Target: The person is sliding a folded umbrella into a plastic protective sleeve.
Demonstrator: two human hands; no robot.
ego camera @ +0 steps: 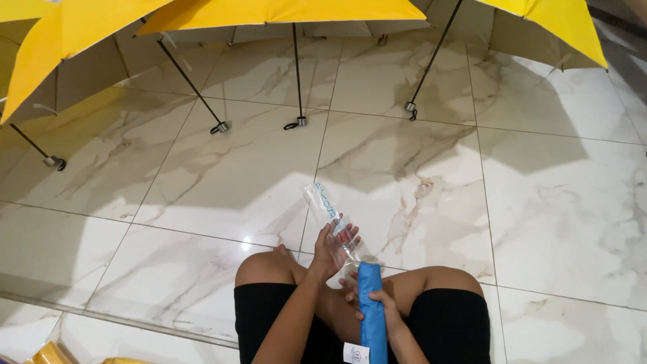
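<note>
I sit on a marble floor with my knees apart. My right hand (377, 307) grips a folded blue umbrella (372, 317) that stands upright between my legs, a white tag hanging near its lower end. My left hand (331, 248) holds the open end of a clear plastic sleeve (328, 214) with blue printing. The sleeve stretches away from me over the floor, its mouth just above the umbrella's tip.
Several open yellow umbrellas (283, 12) rest on the floor ahead, their black shafts and handles (297, 123) pointing toward me. Yellow items (50, 354) lie at the bottom left. White marble tiles (539, 202) spread to the right.
</note>
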